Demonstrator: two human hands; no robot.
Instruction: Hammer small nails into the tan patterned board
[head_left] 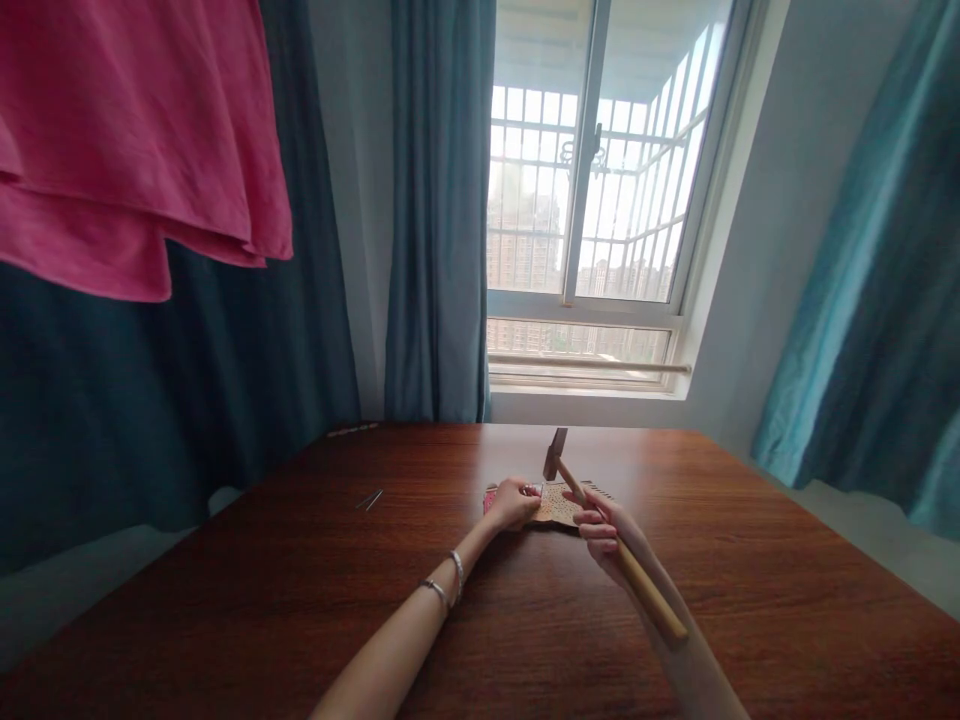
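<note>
My right hand point(606, 530) is wrapped round the wooden handle of a hammer point(651, 592). Its dark metal head is raised just above the fingertips of my left hand point(516, 503). Those fingers are pinched together over a light tan board point(557, 506) dotted with many small holes or marks. Something thin seems to stand at the fingertips, too small to make out. At the board's left end a pink or red patterned part point(490, 497) shows, partly hidden by my left hand. The board lies flat on the table.
The brown wooden table point(300, 620) reaches to the wall under a window point(585, 200). A few thin metal rods point(370, 499) lie on its left side. Near the far left edge rests a small pale strip point(352, 430). Pink cloth point(135, 140) hangs at upper left, before dark curtains point(439, 220).
</note>
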